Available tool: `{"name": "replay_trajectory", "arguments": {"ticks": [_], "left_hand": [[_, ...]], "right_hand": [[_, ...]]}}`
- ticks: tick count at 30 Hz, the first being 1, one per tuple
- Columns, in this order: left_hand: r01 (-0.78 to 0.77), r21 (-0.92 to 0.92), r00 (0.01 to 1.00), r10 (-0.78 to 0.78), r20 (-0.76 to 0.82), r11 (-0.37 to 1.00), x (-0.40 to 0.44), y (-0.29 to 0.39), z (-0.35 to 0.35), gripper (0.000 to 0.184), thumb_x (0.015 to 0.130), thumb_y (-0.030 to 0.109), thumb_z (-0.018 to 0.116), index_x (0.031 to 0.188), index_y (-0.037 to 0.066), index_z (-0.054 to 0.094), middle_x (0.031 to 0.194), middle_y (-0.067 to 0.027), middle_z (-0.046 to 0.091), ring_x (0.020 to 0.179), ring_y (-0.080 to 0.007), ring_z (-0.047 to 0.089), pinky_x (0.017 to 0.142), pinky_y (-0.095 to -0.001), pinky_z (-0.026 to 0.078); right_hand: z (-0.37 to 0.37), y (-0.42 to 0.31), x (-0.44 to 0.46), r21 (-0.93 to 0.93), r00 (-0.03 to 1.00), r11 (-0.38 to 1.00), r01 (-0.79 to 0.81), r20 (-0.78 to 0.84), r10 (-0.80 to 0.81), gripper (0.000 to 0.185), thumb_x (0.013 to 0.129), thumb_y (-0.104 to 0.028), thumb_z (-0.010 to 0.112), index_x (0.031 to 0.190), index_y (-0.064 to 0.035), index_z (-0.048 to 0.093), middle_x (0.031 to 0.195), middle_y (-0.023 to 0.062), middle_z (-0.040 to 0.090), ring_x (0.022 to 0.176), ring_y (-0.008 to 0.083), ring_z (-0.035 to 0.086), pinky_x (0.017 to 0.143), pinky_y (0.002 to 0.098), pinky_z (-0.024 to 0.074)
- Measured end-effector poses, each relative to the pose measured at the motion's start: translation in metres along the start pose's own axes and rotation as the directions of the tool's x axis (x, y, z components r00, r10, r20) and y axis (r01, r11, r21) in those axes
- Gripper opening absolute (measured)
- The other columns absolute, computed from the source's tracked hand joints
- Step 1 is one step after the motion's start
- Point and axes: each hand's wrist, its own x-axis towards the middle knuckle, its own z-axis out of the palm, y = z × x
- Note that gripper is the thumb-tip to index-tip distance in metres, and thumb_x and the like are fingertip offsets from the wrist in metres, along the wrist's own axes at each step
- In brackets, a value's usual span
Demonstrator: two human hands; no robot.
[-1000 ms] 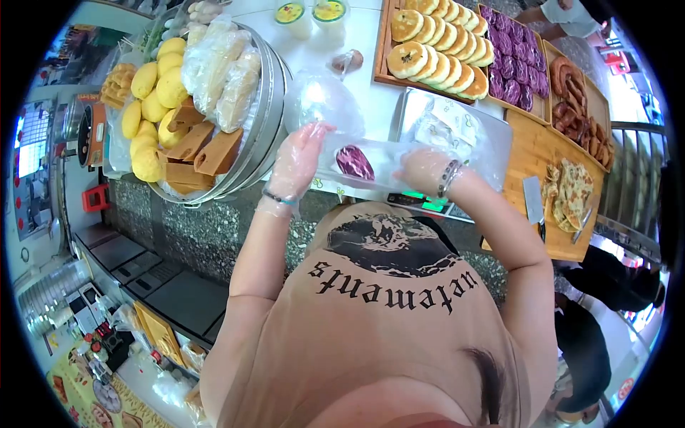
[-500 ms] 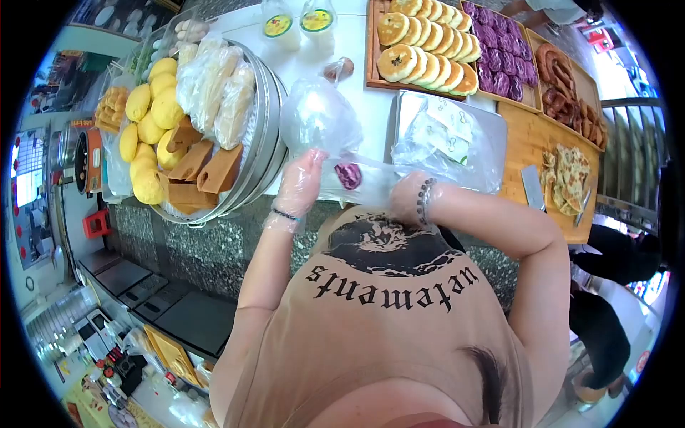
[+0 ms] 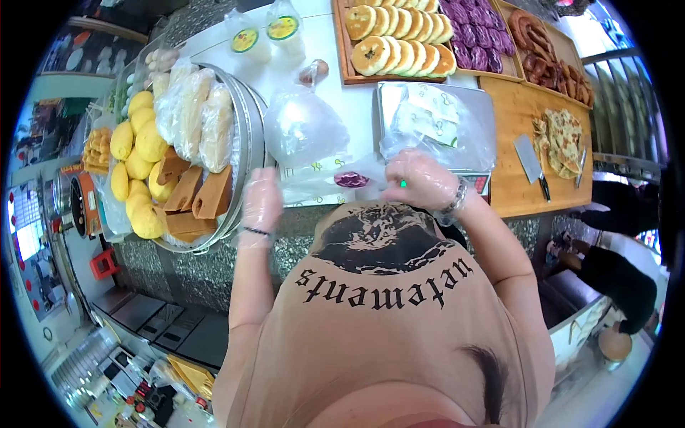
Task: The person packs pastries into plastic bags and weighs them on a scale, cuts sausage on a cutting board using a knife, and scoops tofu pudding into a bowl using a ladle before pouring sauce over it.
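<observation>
A small purple piece of food (image 3: 352,179) shows through a thin white bag with green print (image 3: 307,187), which lies along the table's near edge. My right hand (image 3: 422,180), in a clear plastic glove, has its fingers curled at the bag's right end. My left hand (image 3: 262,201), gloved too, is at the bag's left end beside the steamer, its fingers stretched out and slightly blurred. Just behind the bag sits a puffed clear plastic bag (image 3: 307,127). Behind my right hand stands a metal scale (image 3: 486,107) with printed bags (image 3: 429,114) on it.
At left, a round steamer (image 3: 251,135) bears yellow buns (image 3: 151,141), brown cake pieces (image 3: 212,192) and wrapped rolls (image 3: 216,125). Trays of flat cakes (image 3: 371,55) and purple rolls (image 3: 492,37) stand behind. A cleaver (image 3: 528,158) lies on the wooden board (image 3: 503,150) at right.
My left hand has come away from the bag toward the left. The bag now lies flatter along the table edge. My right hand has turned and moved slightly, and the camera view has shifted.
</observation>
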Motion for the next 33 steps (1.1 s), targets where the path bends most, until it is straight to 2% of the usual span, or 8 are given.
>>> {"name": "replay_trajectory", "arguments": {"ticks": [3, 5, 11, 19, 21, 24, 27, 33], "left_hand": [[0.233, -0.067, 0.947, -0.211, 0.242, 0.97, 0.007, 0.003, -0.034, 0.015, 0.085, 0.012, 0.054, 0.092, -0.001, 0.056, 0.088, -0.0214, 0.062, 0.083, -0.0362, 0.061, 0.072, -0.046, 0.048], [0.588, -0.536, 0.78, -0.247, 0.575, 0.606, 0.012, 0.008, -0.048, 0.025, 0.088, 0.023, 0.059, 0.093, -0.001, 0.059, 0.086, -0.013, 0.066, 0.084, -0.0232, 0.062, 0.075, -0.0389, 0.048], [0.272, -0.952, 0.96, 0.029, 0.278, 0.139, 0.007, 0.096, -0.02, 0.026, 0.097, 0.024, 0.051, 0.104, 0.002, 0.062, 0.095, -0.0028, 0.062, 0.09, -0.0114, 0.055, 0.086, -0.0274, 0.043], [0.363, -0.927, 0.931, -0.009, 0.364, 0.098, 0.007, 0.112, 0.007, 0.022, 0.097, 0.021, 0.054, 0.105, 0.001, 0.058, 0.093, -0.0005, 0.057, 0.086, -0.0103, 0.051, 0.075, -0.0271, 0.042], [0.228, -0.744, 0.937, 0.066, 0.343, 0.629, 0.009, 0.098, 0.009, 0.021, 0.094, 0.018, 0.059, 0.102, -0.001, 0.058, 0.088, -0.0001, 0.057, 0.083, -0.01, 0.052, 0.074, -0.0278, 0.043], [0.148, -0.703, 0.951, 0.095, 0.294, 0.695, 0.008, 0.095, 0.02, 0.017, 0.093, 0.013, 0.058, 0.103, 0.0, 0.058, 0.089, -0.0013, 0.058, 0.086, -0.0094, 0.053, 0.081, -0.0255, 0.044], [0.45, -0.855, 0.883, 0.011, 0.469, 0.257, 0.003, 0.111, 0.02, 0.018, 0.092, 0.013, 0.06, 0.104, 0.0, 0.058, 0.091, -0.0009, 0.058, 0.09, -0.0086, 0.054, 0.086, -0.0247, 0.044], [0.433, -0.851, 0.878, 0.072, 0.473, 0.298, 0.003, 0.109, 0.031, 0.016, 0.091, 0.013, 0.061, 0.1, 0.001, 0.058, 0.091, 0.0016, 0.058, 0.091, -0.0074, 0.051, 0.084, -0.0241, 0.043]], "right_hand": [[0.002, 0.002, -0.01, 0.092, 0.995, 0.996, -0.004, -0.094, 0.013, 0.03, 0.073, -0.025, 0.076, 0.077, -0.0058, 0.053, 0.075, 0.0085, 0.056, 0.079, 0.029, 0.057, 0.073, 0.0398, 0.0436], [0.006, 0.002, -0.013, 0.12, 0.995, 0.993, -0.006, -0.102, 0.018, 0.03, 0.074, -0.025, 0.076, 0.078, -0.006, 0.053, 0.076, 0.0083, 0.055, 0.081, 0.0284, 0.056, 0.073, 0.0397, 0.0435], [0.028, -0.009, 0.012, 0.239, 0.969, 0.949, 0.205, -0.186, -0.162, 0.019, 0.078, -0.016, 0.07, 0.084, -0.0074, 0.054, 0.086, 0.0095, 0.056, 0.087, 0.0291, 0.055, 0.077, 0.0387, 0.0451], [0.055, -0.006, 0.045, 0.04, 0.916, 0.988, 0.152, -0.38, -0.125, 0.013, 0.077, -0.013, 0.063, 0.085, -0.0043, 0.057, 0.085, 0.0132, 0.06, 0.081, 0.0347, 0.059, 0.072, 0.0433, 0.0495], [0.06, -0.003, 0.038, 0.051, 0.906, 0.987, 0.15, -0.407, -0.116, 0.013, 0.078, -0.014, 0.062, 0.085, -0.0046, 0.057, 0.084, 0.0135, 0.06, 0.081, 0.0346, 0.059, 0.071, 0.0435, 0.0493], [0.064, 0.003, 0.031, 0.127, 0.901, 0.986, 0.109, -0.432, -0.044, 0.012, 0.08, -0.015, 0.061, 0.085, -0.0051, 0.056, 0.083, 0.0137, 0.059, 0.08, 0.0346, 0.059, 0.07, 0.0439, 0.0488], [0.061, 0.005, 0.029, 0.184, 0.909, 0.979, 0.084, -0.418, 0.001, 0.012, 0.083, -0.017, 0.059, 0.085, -0.0057, 0.055, 0.081, 0.0138, 0.059, 0.08, 0.0346, 0.059, 0.069, 0.0442, 0.0481], [0.062, 0.011, 0.03, 0.218, 0.918, 0.975, 0.046, -0.395, 0.045, 0.011, 0.084, -0.017, 0.057, 0.087, -0.0069, 0.056, 0.08, 0.014, 0.061, 0.081, 0.035, 0.059, 0.07, 0.045, 0.0475]]}}
